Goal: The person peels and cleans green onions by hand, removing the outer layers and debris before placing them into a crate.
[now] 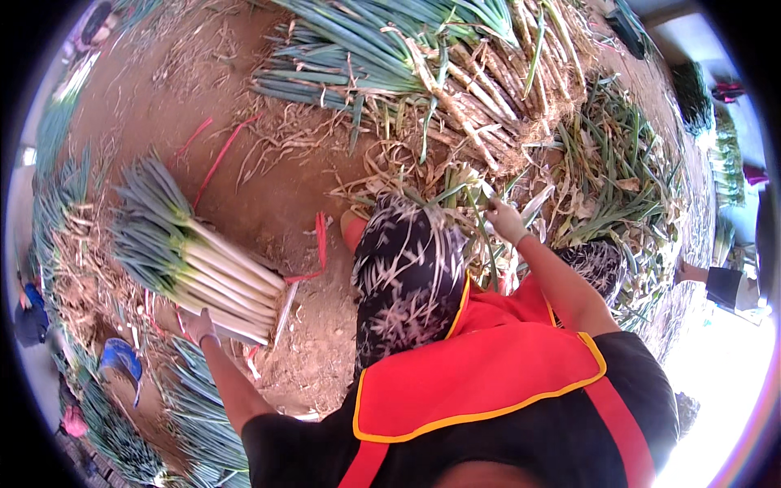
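Observation:
To my left lies a neat stack of peeled long green onions [232, 281], white stems toward me and blue-green leaves pointing away to the left. My left hand [198, 325] touches the near edge of this stack, thumb and fingers apart. In front of my right knee, my right hand [506, 222] is closed among pale stripped leaves [537, 203]; whether its fingers hold any of them is hidden. Ahead lies a big heap of unpeeled long green onions [464, 77], with brown outer skins and roots toward the right.
A mound of green and dry leaf waste [622, 179] spreads to the right. Red strapping [321, 244] lies on the brown dirt floor [268, 191]. At the left are more onion heaps [199, 398] and a blue round container [121, 358]. Other people are at the edges.

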`<state>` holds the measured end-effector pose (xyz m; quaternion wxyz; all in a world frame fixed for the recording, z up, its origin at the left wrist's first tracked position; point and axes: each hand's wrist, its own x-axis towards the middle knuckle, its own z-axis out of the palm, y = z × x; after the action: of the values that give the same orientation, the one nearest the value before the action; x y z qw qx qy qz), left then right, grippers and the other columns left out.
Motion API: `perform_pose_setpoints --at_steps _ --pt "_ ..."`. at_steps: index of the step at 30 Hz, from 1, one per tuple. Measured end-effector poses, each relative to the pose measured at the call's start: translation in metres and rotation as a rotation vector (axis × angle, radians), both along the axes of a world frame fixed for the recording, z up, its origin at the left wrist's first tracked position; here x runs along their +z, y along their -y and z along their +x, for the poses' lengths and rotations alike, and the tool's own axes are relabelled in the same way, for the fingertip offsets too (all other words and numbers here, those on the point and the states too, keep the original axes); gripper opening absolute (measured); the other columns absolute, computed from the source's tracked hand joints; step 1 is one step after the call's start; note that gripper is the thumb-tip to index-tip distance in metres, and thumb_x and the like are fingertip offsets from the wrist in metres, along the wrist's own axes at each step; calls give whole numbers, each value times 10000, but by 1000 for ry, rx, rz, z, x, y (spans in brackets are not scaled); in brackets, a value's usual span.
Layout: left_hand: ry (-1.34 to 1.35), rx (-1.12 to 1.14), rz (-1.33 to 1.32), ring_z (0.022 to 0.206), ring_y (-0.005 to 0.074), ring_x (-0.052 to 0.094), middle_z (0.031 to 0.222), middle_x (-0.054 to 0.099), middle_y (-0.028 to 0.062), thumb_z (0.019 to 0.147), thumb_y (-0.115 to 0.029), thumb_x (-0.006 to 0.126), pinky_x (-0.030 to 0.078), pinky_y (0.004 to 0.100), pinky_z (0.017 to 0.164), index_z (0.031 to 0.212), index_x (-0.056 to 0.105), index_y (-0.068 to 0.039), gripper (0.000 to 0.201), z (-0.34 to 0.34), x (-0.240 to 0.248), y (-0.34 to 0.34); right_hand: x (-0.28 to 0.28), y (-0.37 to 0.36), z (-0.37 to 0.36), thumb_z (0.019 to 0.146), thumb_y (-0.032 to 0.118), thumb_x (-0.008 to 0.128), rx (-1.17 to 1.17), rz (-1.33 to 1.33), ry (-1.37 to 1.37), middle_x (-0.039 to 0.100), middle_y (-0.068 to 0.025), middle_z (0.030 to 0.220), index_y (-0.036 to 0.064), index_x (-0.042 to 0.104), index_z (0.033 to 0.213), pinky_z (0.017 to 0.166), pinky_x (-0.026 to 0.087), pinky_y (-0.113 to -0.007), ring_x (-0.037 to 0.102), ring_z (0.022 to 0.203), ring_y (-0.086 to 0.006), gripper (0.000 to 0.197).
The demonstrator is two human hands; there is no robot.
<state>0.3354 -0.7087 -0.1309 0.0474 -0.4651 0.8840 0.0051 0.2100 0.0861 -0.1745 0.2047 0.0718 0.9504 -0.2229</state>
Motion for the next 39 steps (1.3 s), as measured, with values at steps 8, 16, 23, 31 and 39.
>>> perform_pose_setpoints --at_steps 8,16,23,31,39 --pt "-538 -70 504 1016 257 577 1134 558 210 769 -120 717 483 354 861 1335 406 1 656 -30 13 -108 -68 -17 -170 883 239 559 437 682 99 660 -139 984 78 611 1163 720 543 -355 658 841 -261 328" --pt "-491 -476 839 986 213 598 1095 619 117 840 -128 645 472 303 875 1140 582 -2 332 -150 94 -291 32 96 -146 838 206 657 -617 -1085 228 582 -30 691 36 620 1019 430 424 -279 508 511 -122 252" --pt "-666 -808 1275 1026 172 569 1131 589 79 872 -228 653 484 303 838 1201 541 -15 407 -303 182 -425 215 103 -54 893 321 577 -358 -1005 -42 469 18 614 51 563 994 394 329 -243 413 443 -69 290" --pt "-498 -550 2460 1003 204 586 1105 603 62 845 -172 682 529 366 829 1173 544 -82 367 -334 262 -554 241 71 -2 862 470 623 -280 -815 -481 590 -86 762 -32 560 1042 628 458 -322 554 685 -159 537" --pt "-628 -695 2486 1070 230 540 1159 585 61 848 -230 686 445 397 943 1265 509 -103 470 -283 255 -593 317 72 -83 871 220 647 -279 -984 -783 665 -123 814 -10 586 975 662 481 -324 592 701 -163 260"
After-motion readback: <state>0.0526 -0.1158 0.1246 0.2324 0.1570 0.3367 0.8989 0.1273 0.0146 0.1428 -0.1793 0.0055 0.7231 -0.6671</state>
